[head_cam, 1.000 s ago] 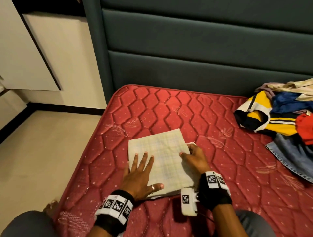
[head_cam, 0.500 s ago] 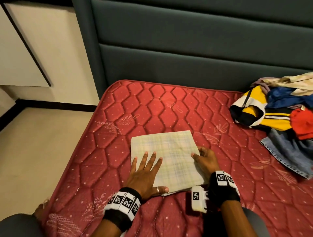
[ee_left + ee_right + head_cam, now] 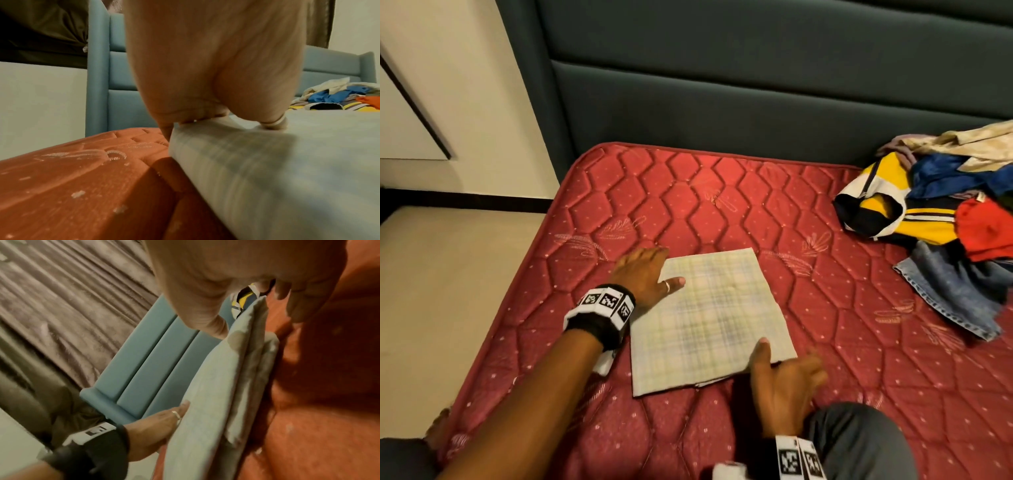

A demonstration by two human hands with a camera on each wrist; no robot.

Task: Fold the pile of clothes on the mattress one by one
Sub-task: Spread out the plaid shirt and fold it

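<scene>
— Folded cloth [image 3: 709, 318]: pale plaid square, flat, layered edges, mid red mattress [image 3: 825, 342].
— Left hand [image 3: 643, 274]: clamped on far-left corner, thumb on top. Right hand [image 3: 780, 383]: pinched near-right corner. Clothes pile [image 3: 945, 222]: heaped well apart, right.

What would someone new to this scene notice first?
Probably the pale checked cloth, folded square in the middle of the red mattress, with the left hand at its far left corner and the right hand at its near right corner. Next, the bright pile of clothes at the right, against the headboard.
</scene>
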